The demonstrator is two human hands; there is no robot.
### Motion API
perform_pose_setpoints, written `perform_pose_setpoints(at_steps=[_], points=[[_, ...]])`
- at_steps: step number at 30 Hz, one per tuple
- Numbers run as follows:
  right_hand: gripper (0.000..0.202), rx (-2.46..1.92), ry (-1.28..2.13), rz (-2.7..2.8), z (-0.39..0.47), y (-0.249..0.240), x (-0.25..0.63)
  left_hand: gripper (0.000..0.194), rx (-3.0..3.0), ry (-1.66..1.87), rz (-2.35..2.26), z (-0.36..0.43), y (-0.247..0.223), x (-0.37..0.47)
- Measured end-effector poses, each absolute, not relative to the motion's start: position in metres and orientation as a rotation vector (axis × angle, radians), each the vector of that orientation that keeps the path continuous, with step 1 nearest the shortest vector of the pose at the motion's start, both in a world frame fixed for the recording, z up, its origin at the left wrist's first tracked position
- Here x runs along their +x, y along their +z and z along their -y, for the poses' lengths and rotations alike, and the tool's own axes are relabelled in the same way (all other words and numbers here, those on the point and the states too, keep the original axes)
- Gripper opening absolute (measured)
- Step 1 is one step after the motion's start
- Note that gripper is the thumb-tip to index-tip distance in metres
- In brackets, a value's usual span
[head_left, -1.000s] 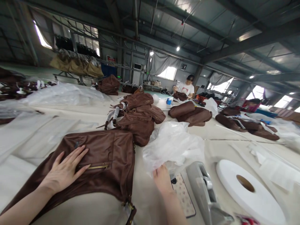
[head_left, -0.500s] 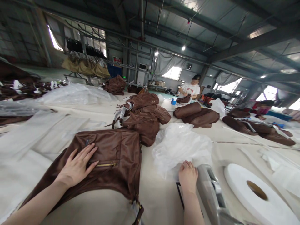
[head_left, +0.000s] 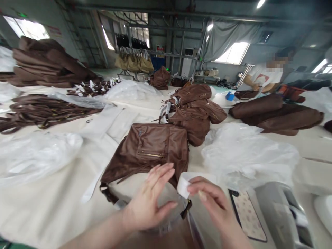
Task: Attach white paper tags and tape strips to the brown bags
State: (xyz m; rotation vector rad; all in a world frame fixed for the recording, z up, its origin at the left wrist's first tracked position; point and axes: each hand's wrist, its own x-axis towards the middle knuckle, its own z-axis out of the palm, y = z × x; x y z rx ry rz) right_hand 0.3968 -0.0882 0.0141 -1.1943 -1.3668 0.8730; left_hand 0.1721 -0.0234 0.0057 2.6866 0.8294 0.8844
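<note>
A brown leather bag (head_left: 158,141) with a brass front zipper lies flat on the pale table cover. Over its lower edge hovers my left hand (head_left: 149,195), fingers stretched out, with nothing in it. My right hand (head_left: 212,200) pinches a curled white strip (head_left: 183,185) between thumb and fingers, just right of the bag. Below the hands, a short strap end (head_left: 186,208) with a brass fitting hangs off the bag; clear plastic partly covers the strap nearest me.
Right of my right hand lie a phone (head_left: 247,214) and a grey tape dispenser (head_left: 282,207). Crumpled plastic (head_left: 246,155) sits beyond them. Stacked brown bags (head_left: 194,114) stand behind the bag, brown straps (head_left: 49,112) at left. A person (head_left: 267,76) works across the table.
My view has swung left. My left hand has lifted off the bag and come nearer. My right hand has left the dispenser's side and now holds a white strip.
</note>
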Motion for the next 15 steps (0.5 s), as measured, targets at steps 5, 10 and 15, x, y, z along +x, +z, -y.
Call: perform_pose_setpoints(at_steps=[5,10,15], points=[[0.031,-1.02,1.118,1.511,0.094,0.017,0.375,0.059,2.598,0.824,-0.644,0.04,0.0,0.175],[0.026,-1.044,1.14,1.475,0.089,0.003,0.387,0.034,2.175,0.725,-0.906,0.039,0.006,0.16],[0.026,-1.228,1.094,1.404,0.076,-0.009,0.393,0.03,1.7,0.89,-1.27,0.014,0.017,0.119]])
